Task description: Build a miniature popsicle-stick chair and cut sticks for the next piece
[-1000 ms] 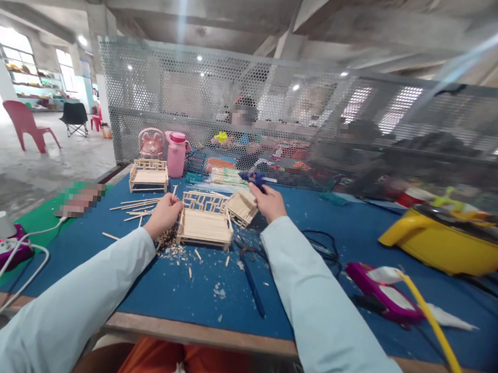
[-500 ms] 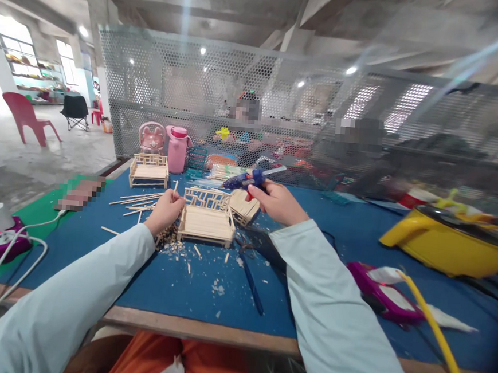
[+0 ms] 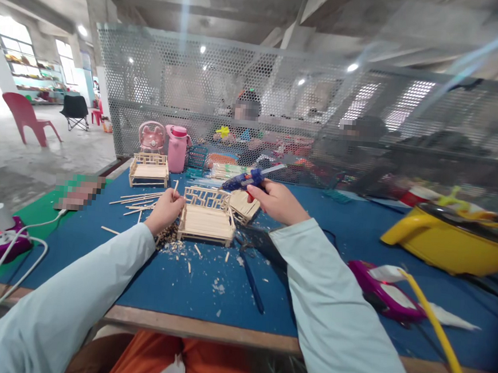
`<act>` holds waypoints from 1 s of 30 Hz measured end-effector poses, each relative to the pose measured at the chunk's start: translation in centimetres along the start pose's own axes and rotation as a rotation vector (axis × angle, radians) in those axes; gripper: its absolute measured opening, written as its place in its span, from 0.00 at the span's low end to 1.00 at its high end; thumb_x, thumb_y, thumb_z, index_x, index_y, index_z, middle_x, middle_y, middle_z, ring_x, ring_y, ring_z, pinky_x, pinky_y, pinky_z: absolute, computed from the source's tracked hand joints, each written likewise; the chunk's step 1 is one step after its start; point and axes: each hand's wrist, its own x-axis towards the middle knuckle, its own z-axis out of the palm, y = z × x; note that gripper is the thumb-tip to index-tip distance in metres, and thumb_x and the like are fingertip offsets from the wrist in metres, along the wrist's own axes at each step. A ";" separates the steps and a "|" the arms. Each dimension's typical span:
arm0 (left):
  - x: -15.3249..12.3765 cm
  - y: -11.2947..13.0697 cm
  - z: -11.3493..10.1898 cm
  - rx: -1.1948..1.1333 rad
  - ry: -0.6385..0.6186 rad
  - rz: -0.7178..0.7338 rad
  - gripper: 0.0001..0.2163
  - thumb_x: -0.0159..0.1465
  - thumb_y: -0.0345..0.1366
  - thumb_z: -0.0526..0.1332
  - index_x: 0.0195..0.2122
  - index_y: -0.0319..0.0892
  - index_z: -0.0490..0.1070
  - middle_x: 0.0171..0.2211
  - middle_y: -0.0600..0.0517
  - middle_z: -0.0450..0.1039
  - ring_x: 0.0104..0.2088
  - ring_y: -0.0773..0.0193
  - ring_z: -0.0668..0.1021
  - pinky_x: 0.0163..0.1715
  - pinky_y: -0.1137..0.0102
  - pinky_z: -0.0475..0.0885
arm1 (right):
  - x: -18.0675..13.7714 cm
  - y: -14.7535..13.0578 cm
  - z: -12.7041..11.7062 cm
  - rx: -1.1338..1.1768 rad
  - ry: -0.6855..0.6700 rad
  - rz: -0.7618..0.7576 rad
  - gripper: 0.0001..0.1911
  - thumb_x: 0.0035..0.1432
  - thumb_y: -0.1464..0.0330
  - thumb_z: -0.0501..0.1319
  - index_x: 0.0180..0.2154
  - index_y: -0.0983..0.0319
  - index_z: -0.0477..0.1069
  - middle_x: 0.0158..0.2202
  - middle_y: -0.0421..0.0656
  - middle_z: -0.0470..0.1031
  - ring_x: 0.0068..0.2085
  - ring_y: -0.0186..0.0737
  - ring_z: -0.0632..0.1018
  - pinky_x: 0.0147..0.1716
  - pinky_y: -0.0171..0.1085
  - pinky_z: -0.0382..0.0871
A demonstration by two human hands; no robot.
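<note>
My right hand (image 3: 280,201) is wrapped round a blue glue gun (image 3: 245,180), with a clear glue stick poking out of its back end. The gun's nozzle points left, over the back of a small bed-like frame (image 3: 205,222) built of thin wooden sticks. At that frame's left side, my left hand (image 3: 165,210) is closed in a pinch on a short wooden stick (image 3: 176,186) that stands up from the fingers. Behind the frame lies another flat piece of joined sticks (image 3: 244,206), partly hidden by the frame.
A finished-looking stick frame (image 3: 149,171) stands at the back left by a pink bottle (image 3: 176,150). Loose sticks (image 3: 138,202) lie left of my hand. Pliers (image 3: 250,278) and scraps lie in front. Right are a purple power strip (image 3: 389,292) and a yellow pan (image 3: 447,242).
Almost nothing differs. The glue gun's nozzle may have shifted very slightly left; both hands keep their grip and place.
</note>
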 end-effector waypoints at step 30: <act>0.5 -0.9 -0.1 0.040 0.010 0.043 0.06 0.54 0.34 0.56 0.26 0.42 0.57 0.22 0.58 0.58 0.23 0.70 0.64 0.25 0.74 0.60 | 0.2 -0.1 0.8 0.094 0.102 -0.031 0.18 0.54 0.57 0.49 0.21 0.61 0.64 0.15 0.38 0.63 0.22 0.34 0.66 0.25 0.34 0.58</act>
